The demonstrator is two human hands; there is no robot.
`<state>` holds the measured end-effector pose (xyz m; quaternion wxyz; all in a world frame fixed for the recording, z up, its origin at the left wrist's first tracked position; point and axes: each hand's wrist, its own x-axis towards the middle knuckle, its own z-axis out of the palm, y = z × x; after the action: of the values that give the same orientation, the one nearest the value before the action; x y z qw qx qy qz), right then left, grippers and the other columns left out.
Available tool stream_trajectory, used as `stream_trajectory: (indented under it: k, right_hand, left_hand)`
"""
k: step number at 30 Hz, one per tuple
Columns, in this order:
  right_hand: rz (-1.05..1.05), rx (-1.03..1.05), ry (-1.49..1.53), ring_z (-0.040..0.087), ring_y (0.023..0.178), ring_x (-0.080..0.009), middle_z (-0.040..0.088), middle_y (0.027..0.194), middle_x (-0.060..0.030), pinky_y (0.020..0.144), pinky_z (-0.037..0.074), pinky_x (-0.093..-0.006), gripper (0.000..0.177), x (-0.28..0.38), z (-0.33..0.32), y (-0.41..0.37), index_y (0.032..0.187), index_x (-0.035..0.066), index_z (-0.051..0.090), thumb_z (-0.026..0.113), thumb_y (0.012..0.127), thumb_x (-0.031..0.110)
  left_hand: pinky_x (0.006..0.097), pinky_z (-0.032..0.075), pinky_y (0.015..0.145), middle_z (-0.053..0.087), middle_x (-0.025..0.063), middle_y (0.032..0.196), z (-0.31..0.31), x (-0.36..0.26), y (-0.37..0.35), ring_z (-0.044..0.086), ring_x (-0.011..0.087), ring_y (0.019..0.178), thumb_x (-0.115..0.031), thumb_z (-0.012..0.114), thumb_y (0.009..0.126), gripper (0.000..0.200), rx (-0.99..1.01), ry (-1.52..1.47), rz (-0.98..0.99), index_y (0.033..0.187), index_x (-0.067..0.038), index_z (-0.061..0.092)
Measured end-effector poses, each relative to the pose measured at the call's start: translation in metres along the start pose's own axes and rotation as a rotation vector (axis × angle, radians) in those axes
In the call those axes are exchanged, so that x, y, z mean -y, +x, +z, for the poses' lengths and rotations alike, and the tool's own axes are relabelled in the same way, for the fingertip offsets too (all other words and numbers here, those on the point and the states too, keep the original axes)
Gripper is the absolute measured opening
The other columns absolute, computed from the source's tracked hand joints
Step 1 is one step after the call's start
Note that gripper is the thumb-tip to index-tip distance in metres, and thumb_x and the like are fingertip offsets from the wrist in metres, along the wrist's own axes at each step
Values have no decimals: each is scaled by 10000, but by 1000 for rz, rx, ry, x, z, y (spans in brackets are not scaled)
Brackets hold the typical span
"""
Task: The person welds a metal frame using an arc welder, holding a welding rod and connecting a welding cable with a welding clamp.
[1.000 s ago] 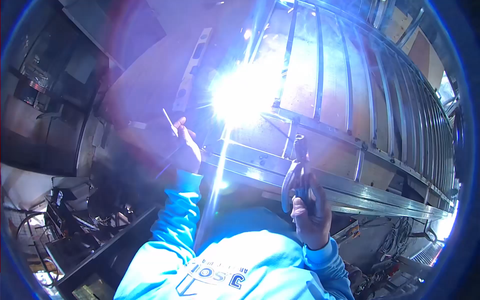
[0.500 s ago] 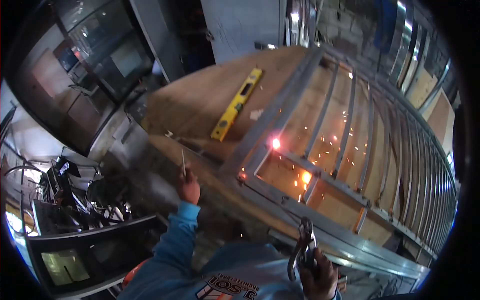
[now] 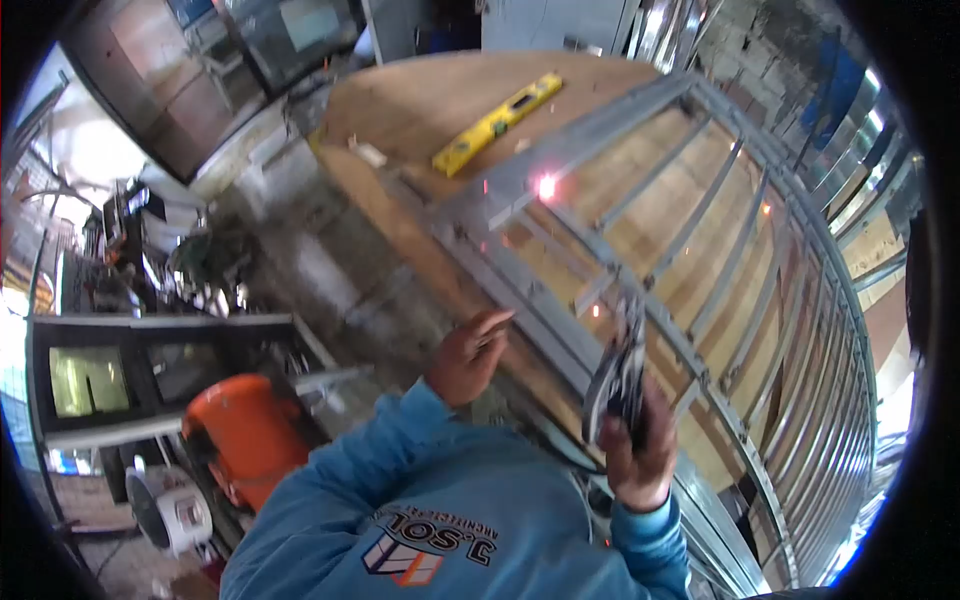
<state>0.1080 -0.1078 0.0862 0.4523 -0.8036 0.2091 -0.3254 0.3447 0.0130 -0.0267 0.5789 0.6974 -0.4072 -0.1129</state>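
gripping a welding electrode holder (image 3: 618, 375), the right hand (image 3: 632, 450) is closed tight round its handle, the tool's head pointing up and away from the body. the holder hangs over the near long side of a steel bar frame (image 3: 580, 140), just above one of its rails; whether it touches the metal cannot be told. the left hand (image 3: 468, 352) is held out beside the near edge of the wooden tabletop (image 3: 420, 100), its fingers loosely stretched and a little apart, with nothing seen in it. it is close to the frame's near rail, and well apart from the right hand. both arms are in blue sleeves.

the frame lies flat on the tabletop and covers most of its right part, with many thin bars crossing between the long rails. a bright pink-white weld spot (image 3: 546, 186) glows near the frame's far left corner, and a smaller glow (image 3: 596, 311) shows on a crossbar just above the holder. a yellow spirit level (image 3: 495, 122) lies on the bare wood beyond the frame's left end, running alongside that end bar. a small pale scrap (image 3: 368, 153) rests at the tabletop's left edge. down on the floor, left of the person, stands an orange drum-shaped thing (image 3: 245, 430).
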Motion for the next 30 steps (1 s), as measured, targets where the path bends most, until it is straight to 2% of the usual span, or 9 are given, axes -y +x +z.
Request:
stream_trajectory:
  k: [1,4,8,10,13,18,24,28,30]
  right_hand:
    - [-12,19,50,656,1011,-214,673,1161,-193,907,513,-334,530,-6,-3,-1,1418,-52,485,641,922,49]
    - [-89,85,108,646,1074,-215,663,1204,-184,943,498,-331,536,-17,-12,-1,1449,-40,461,608,934,-8]
    - [-128,177,48,614,1198,-300,602,1307,-238,1001,480,-365,566,-13,-12,5,1440,-1,505,630,889,-45]
    - [-179,185,-3,617,1198,-341,604,1298,-251,1009,481,-386,577,-13,-9,10,1429,11,527,643,866,-47]
    - [-256,203,-2,620,1197,-364,615,1279,-255,1016,478,-406,583,-9,-2,24,1426,19,536,653,858,-40]
    - [-164,210,-38,620,1193,-402,634,1250,-270,1016,474,-418,579,-9,9,40,1428,26,534,646,863,-36]
    - [-170,298,-155,641,1141,-411,623,1280,-282,959,512,-419,615,7,12,58,1479,55,476,618,885,-23]
    - [-136,343,-107,658,1085,-368,645,1229,-243,913,531,-434,662,1,9,55,1518,44,396,590,889,-22]
    - [-227,249,-96,641,1130,-348,630,1252,-249,959,499,-431,614,-1,8,50,1464,2,463,621,872,-33]
  left_hand:
    - [394,574,804,666,117,1034,24,0,-7,668,234,871,-249,527,1044,418,2,78,97,1429,-88,533]
    - [431,592,847,605,146,1263,46,-54,-19,668,352,975,-238,629,960,567,303,447,-209,1479,-84,460]
    - [457,585,597,504,338,1361,68,-52,-57,711,385,772,-156,627,906,779,268,540,34,1583,-115,243]
    - [456,589,587,466,368,1400,66,-60,-66,716,392,752,-162,628,901,785,261,569,34,1577,-64,240]
    - [443,598,590,350,367,1511,60,-61,-71,728,376,753,-178,624,902,751,330,686,-14,1539,26,282]
    - [436,604,618,271,314,1581,60,-52,-70,730,351,750,-179,614,914,703,431,666,-149,1515,42,323]
    - [436,598,610,310,261,1588,64,-7,-69,726,346,729,-181,600,929,703,403,591,-45,1540,-8,300]
    - [437,599,707,398,260,1538,61,13,-67,720,372,877,-155,621,895,793,451,617,-15,1574,-61,221]
    - [457,593,721,402,272,1526,61,19,-70,713,384,865,-147,632,872,865,638,599,-206,1587,-72,151]
